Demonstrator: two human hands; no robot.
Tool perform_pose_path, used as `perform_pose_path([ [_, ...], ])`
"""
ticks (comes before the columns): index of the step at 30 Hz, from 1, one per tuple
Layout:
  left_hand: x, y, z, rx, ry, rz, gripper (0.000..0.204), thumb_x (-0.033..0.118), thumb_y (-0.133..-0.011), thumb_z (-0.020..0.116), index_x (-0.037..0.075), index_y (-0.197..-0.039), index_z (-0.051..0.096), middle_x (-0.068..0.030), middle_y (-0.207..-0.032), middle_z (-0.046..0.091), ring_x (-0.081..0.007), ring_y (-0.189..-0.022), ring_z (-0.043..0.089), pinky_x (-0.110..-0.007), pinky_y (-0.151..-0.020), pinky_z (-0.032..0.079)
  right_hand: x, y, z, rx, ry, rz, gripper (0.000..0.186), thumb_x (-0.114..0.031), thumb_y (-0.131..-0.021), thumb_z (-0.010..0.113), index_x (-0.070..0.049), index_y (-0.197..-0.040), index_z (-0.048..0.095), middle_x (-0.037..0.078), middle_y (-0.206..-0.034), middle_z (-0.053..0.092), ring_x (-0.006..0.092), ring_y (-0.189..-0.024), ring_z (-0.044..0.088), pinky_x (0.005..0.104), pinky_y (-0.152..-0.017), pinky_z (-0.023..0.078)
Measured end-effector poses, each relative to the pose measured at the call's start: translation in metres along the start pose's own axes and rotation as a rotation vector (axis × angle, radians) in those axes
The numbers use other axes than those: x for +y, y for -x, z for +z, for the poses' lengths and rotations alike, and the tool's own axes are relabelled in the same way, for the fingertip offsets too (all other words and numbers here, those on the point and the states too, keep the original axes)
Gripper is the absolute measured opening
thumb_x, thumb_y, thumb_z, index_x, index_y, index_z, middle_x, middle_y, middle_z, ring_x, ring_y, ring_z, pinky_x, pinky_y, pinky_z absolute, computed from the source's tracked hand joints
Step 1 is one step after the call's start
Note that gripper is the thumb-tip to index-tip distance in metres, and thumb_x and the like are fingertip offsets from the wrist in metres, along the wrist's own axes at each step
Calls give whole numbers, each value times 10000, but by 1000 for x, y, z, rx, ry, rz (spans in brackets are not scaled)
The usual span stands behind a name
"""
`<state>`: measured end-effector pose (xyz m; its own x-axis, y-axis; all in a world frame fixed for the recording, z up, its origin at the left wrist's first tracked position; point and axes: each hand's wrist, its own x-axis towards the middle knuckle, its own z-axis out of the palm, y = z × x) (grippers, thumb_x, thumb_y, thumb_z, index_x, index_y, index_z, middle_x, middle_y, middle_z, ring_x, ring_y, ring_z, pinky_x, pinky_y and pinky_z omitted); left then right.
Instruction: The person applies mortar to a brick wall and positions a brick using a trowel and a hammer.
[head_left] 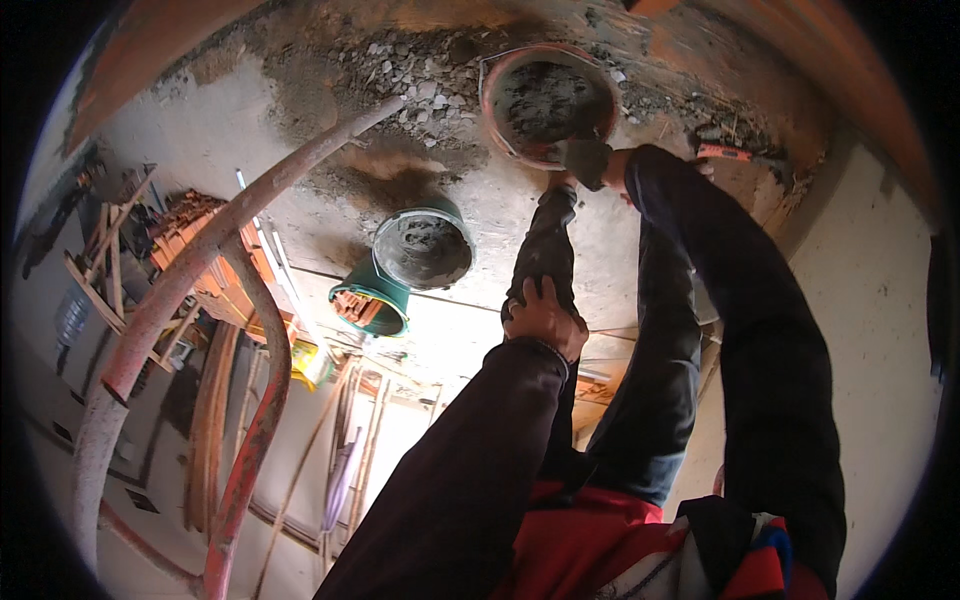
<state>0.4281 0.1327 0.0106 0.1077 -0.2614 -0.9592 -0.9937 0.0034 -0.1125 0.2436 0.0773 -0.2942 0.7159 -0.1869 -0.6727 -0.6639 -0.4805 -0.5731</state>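
My left hand point(545, 322) rests on my left knee with its fingers spread over the dark trouser cloth. Out ahead, my right hand point(618, 172) is closed at the near rim of an orange bucket point(487, 108). From that hand a mortar-smeared trowel point(585, 162) reaches over the rim; its handle is hidden by the fingers. Wet grey mortar point(548, 98) fills much of the bucket, which stands upright with a wire handle at its side. My left foot is just below the bucket, partly hidden.
A green bucket of mortar point(462, 225) stands left of my leg, beside a tilted green bucket point(398, 322) holding brick pieces. Rusty pipes point(255, 195) cross the left side. Rubble point(425, 90) lies behind, an orange-handled tool point(725, 153) at right. Bricks point(215, 265) are stacked left.
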Motion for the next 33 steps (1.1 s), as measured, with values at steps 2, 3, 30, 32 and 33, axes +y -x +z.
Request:
perform_pose_path([
  [2,-7,1,2,-13,64,-31,763,372,-825,599,44,-1458,328,-239,-1453,354,-502,-1242,466,-523,-1043,410,-24,22,-55,-164,41,60,284,-187,-865,587,-44,-1083,700,124,-1059,704,250,-1044,659,428,-855,537],
  [3,-9,5,1,-41,105,-59,767,370,-825,592,44,-1463,320,-243,-1464,340,-506,-1247,460,-531,-1045,403,-32,27,-78,-157,11,154,283,-185,-868,583,-39,-1084,694,132,-1070,702,256,-1042,663,430,-853,539],
  [30,-5,3,5,-149,79,-43,714,283,-851,542,34,-1472,295,-252,-1490,292,-497,-1370,303,-594,-1096,272,-2,51,14,117,-1642,316,81,-111,-790,590,-55,-733,576,80,-524,526,202,-316,445,365,-292,341],
  [32,-14,4,-5,-106,66,-54,706,277,-848,552,34,-1464,306,-254,-1484,303,-507,-1358,324,-589,-1097,274,-26,62,-16,201,-1782,433,84,-22,-738,542,-88,-703,503,35,-532,449,156,-363,430,332,-307,340],
  [33,-4,6,-1,-100,64,-50,702,274,-846,557,35,-1459,312,-256,-1480,309,-512,-1352,335,-587,-1098,274,-27,67,-2,212,-1764,422,79,-36,-747,547,-99,-735,500,27,-546,447,147,-375,430,327,-315,353],
])
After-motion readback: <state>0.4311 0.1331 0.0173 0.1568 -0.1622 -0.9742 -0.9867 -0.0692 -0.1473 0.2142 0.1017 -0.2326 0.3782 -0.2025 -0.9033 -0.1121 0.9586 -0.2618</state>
